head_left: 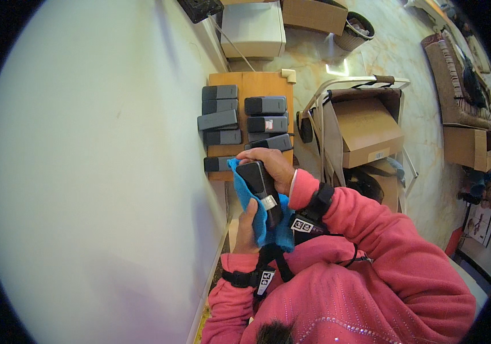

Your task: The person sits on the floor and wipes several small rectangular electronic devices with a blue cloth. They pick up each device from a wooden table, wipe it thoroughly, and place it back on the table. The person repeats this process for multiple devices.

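Note:
A dark, oblong handheld device (254, 176) with a pale label near its lower end is held in front of my chest. Its exact kind I cannot make out. My right hand (278, 167) is closed around its upper right side. Against the device's left side and lower end lies a bright blue cloth (244, 192). My left hand (246, 228) grips the cloth and device from the left, thumb upward. Just beyond my hands, a wooden table (249, 83) carries several similar grey-and-black devices (220, 120) in two columns, some overlapping or askew.
A white wall (102, 172) runs along the left, close to the table. At the right stands a white-framed cart (337, 86) with a cardboard box (371, 129) in it. Farther back are a white cabinet (252, 31), another cardboard box (314, 16) and a waste bin (355, 35).

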Available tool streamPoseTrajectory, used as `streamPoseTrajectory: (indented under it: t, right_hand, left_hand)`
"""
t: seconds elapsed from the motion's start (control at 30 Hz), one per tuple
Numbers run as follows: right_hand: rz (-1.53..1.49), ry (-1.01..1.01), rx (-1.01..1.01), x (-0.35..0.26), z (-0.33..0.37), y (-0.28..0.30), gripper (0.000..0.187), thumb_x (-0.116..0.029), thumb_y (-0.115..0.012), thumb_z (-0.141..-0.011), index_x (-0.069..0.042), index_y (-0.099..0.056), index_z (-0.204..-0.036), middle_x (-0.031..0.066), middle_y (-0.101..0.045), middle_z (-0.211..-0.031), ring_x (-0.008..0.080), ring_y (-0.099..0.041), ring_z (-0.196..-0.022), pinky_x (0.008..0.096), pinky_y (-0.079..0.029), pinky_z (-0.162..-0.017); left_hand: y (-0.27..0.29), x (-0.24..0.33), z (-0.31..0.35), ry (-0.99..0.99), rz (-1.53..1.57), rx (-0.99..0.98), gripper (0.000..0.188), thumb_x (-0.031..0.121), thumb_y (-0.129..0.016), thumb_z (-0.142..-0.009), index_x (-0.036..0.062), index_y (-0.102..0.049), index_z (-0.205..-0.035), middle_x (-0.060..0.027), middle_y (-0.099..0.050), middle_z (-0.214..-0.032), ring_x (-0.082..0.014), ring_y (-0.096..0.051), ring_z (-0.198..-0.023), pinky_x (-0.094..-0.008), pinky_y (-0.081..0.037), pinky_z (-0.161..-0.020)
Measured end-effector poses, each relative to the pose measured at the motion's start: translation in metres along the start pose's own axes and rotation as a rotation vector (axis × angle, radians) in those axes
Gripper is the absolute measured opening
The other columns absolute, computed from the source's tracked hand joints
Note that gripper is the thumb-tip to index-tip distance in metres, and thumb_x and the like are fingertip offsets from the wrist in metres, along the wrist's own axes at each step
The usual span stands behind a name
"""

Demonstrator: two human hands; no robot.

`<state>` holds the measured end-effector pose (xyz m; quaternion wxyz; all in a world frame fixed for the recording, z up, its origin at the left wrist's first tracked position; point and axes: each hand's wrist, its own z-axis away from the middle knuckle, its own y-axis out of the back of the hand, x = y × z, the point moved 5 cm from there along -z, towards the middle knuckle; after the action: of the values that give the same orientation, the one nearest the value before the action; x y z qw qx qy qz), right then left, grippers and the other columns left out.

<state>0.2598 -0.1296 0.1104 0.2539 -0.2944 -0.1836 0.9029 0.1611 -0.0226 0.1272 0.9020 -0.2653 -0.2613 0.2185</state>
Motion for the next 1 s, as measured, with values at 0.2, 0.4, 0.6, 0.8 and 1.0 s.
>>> streamPoseTrajectory:
  t: [0.2,0.4,0.6,0.8,1.0]
  right_hand:
    - [0.072,0.228,0.050,0.000,0.009,-0.003,0.047,-0.043,-0.051,-0.093,0.000,-0.058,-0.111,0.0102,-0.066,-0.097,0.0141,-0.061,-0.083,0.0258,-0.048,-0.075]
    - [0.435,0.482,0.154,-0.002,0.026,-0.013,0.065,-0.051,-0.061,-0.085,0.000,-0.049,-0.124,0.0139,-0.062,-0.106,0.0211,-0.058,-0.098,0.0304,-0.045,-0.088]
    - [0.492,0.399,-0.016,-0.002,0.027,-0.017,0.049,-0.038,-0.063,-0.087,-0.005,-0.051,-0.122,0.0077,-0.057,-0.107,0.0151,-0.053,-0.100,0.0269,-0.043,-0.087]
    - [0.167,0.196,-0.250,0.007,0.028,-0.023,0.034,-0.027,-0.059,-0.090,-0.008,-0.055,-0.117,0.0039,-0.061,-0.102,0.0109,-0.058,-0.092,0.0255,-0.047,-0.080]
    - [0.118,0.125,-0.426,-0.006,0.029,-0.026,0.041,-0.027,-0.055,-0.092,-0.008,-0.050,-0.128,0.0037,-0.062,-0.104,0.0105,-0.059,-0.093,0.0253,-0.047,-0.082]
  left_hand:
    - [0.001,0.018,-0.009,-0.094,-0.031,0.032,0.054,0.048,-0.051,-0.093,0.0048,-0.050,-0.124,-0.0083,-0.062,-0.111,-0.0189,-0.062,-0.097,-0.0326,-0.052,-0.087]
    - [0.009,0.025,-0.015,-0.240,-0.196,0.194,0.060,0.044,-0.055,-0.093,0.0033,-0.039,-0.135,-0.0051,-0.052,-0.117,-0.0134,-0.054,-0.100,-0.0276,-0.047,-0.085]
    - [0.004,0.021,-0.020,-0.262,0.028,0.022,0.062,0.054,-0.044,-0.094,0.0083,-0.040,-0.135,-0.0067,-0.052,-0.122,-0.0173,-0.055,-0.104,-0.0303,-0.047,-0.090]
    - [0.003,0.013,-0.025,-0.181,0.403,-0.271,0.057,0.053,-0.038,-0.096,0.0156,-0.037,-0.138,-0.0080,-0.050,-0.130,-0.0236,-0.051,-0.115,-0.0378,-0.045,-0.097]
    - [0.007,0.000,-0.007,-0.123,0.209,-0.014,0.058,0.054,-0.034,-0.096,0.0149,-0.036,-0.139,-0.0094,-0.047,-0.134,-0.0273,-0.050,-0.118,-0.0416,-0.042,-0.101]
